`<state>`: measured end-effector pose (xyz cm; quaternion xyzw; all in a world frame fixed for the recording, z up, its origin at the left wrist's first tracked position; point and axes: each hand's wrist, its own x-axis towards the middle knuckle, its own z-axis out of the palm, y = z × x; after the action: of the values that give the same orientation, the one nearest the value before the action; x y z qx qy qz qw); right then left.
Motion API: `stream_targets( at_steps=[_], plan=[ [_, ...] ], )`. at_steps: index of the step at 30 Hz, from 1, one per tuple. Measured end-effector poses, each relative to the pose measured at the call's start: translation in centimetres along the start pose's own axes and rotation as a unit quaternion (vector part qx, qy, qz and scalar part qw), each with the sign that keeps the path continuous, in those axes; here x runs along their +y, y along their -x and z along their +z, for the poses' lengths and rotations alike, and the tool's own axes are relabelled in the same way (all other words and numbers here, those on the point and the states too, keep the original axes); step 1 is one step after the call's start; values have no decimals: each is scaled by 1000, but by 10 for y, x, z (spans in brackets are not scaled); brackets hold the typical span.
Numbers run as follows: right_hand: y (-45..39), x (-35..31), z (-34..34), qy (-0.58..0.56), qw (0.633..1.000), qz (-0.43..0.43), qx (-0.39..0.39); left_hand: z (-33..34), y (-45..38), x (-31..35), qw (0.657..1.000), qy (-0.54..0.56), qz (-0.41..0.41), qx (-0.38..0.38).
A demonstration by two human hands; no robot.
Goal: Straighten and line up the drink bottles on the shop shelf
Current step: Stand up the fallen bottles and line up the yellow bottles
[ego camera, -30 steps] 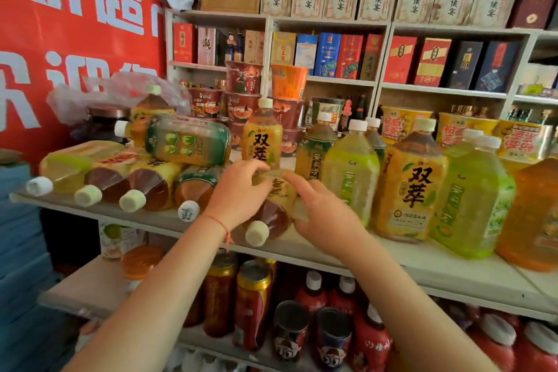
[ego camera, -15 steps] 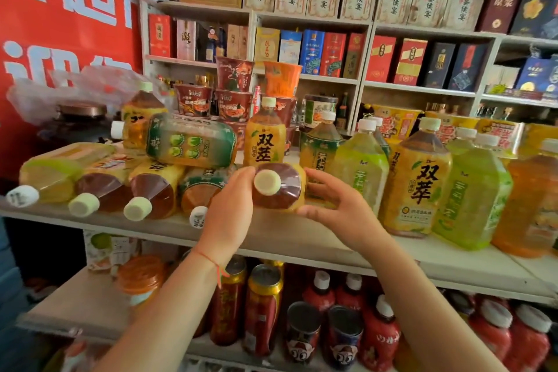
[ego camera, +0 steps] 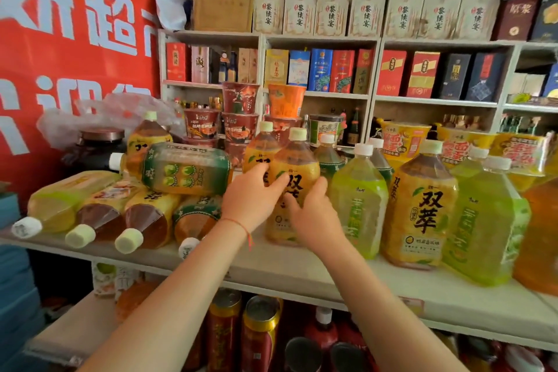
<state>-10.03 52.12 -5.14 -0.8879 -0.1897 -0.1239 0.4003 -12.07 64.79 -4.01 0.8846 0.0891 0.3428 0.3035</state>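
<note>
While both my hands are up on the shelf (ego camera: 302, 275), the yellow-label tea bottle (ego camera: 297, 178) stands upright on it, pale cap on top, between the toppled bottles and the standing row. My left hand (ego camera: 252, 196) wraps its left side, fingers (ego camera: 276, 187) curled across the label, red string on the wrist. My right hand (ego camera: 314, 214) cups the right side low down, thumb on the front, so both have hold of it. To the left, four bottles lie on their sides with caps toward me, and a green-label bottle (ego camera: 181, 167) lies flat on top of them. On the right stand a pale green bottle (ego camera: 359, 202), another yellow bottle (ego camera: 419, 208) and more green and orange ones.
</note>
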Motion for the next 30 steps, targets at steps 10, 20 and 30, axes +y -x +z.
stream_targets(
  at_steps=[10,20,30],
  plan=[
    [23,-13,11,40,963,-171,206,-16,22,-8,996,53,65,28],
    [-28,-101,79,124,933,-337,32,-121,-14,-119,966,-60,-57,244],
    [-39,-134,139,394,869,-274,118,-156,-48,-182,877,440,-187,-49]
  ],
)
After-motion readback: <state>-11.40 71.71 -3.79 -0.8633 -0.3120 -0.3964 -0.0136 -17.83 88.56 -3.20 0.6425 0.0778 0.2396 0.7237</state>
